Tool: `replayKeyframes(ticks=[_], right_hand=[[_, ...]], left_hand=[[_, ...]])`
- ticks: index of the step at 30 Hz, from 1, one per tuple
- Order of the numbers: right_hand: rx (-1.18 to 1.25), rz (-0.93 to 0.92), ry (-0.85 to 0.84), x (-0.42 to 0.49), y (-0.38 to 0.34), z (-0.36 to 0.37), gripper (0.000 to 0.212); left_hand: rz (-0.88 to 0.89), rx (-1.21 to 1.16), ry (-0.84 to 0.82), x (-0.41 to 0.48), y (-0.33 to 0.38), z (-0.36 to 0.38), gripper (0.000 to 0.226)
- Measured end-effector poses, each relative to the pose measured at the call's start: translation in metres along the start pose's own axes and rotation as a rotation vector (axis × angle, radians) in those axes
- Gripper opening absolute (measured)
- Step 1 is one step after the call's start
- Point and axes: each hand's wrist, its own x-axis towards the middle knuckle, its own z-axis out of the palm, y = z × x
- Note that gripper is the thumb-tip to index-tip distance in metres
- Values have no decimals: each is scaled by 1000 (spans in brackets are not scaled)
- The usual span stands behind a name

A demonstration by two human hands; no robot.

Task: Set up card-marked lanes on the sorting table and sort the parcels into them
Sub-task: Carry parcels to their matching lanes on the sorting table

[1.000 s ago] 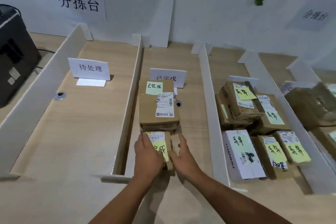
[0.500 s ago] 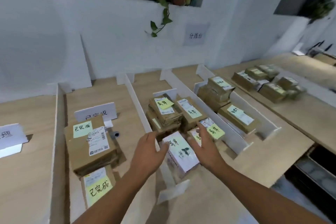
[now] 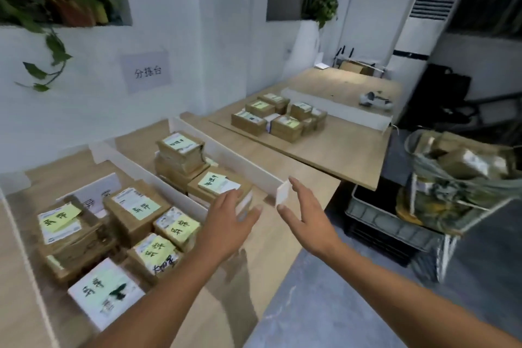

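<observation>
Left hand (image 3: 226, 223) and right hand (image 3: 305, 217) hovering open over the table (image 3: 319, 178).
Both are holding nothing, fingers straight; parcels (image 3: 132, 206) are lying just left of the left hand.

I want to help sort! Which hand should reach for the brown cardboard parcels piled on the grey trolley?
Probably the right hand: open, empty, and on the same side as the brown cardboard parcels on the grey trolley. The left hand hovers over the white-walled lanes, farther away.

Parcels (image 3: 132, 206) fill the left lane, a stack (image 3: 180, 150) the lane right of it, a cart (image 3: 423, 206) farther right.
</observation>
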Motion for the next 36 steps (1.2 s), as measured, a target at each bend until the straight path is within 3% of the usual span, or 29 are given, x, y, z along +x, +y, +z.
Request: replayKeyframes(ticks=[7, 33, 36], right_hand=[[-47, 39, 27, 46, 95, -99, 72], [-34, 80, -64, 413, 412, -259, 70], [-1, 56, -107, 463, 462, -279, 71]], left_hand=[[54, 5, -27, 68, 76, 99, 62], [-44, -24, -108, 495, 177, 369, 72], [-98, -8, -42, 540, 191, 412, 70]])
